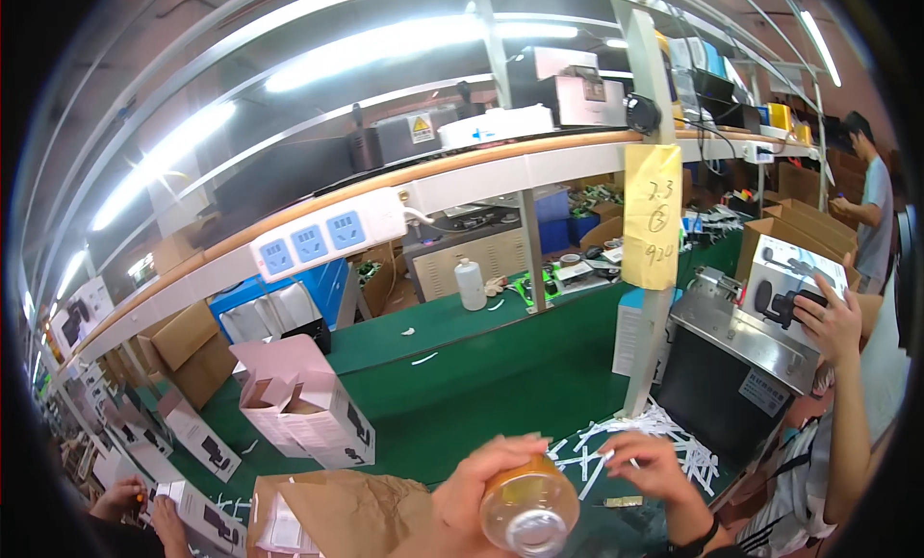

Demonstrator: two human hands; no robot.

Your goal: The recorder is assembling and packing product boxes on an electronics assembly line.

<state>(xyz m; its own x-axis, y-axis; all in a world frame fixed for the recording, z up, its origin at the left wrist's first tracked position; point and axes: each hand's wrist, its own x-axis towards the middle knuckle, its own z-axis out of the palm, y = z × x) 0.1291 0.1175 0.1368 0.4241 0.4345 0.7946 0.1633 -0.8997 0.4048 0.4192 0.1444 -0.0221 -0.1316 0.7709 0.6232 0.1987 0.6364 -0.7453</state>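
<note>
My left hand [481,491] is wrapped around a roll of clear amber packing tape [529,510] at the bottom centre of the head view. Just to its right, my right hand [654,467] has its fingers pinched at the tape roll's edge, above a heap of white paper strips [664,438] on the green bench top [481,385]. A crumpled brown paper bag or open carton [337,515] lies directly left of my left hand. A small yellowish label [621,501] rests on the bench under my right wrist.
Open white product boxes [308,404] stand at the left. A steel machine [741,342] sits right of a white post with a yellow note [652,216]. A co-worker's hand [828,317] holds a white box [784,284] at right; other hands [135,500] work at lower left. A white bottle [470,284] stands behind.
</note>
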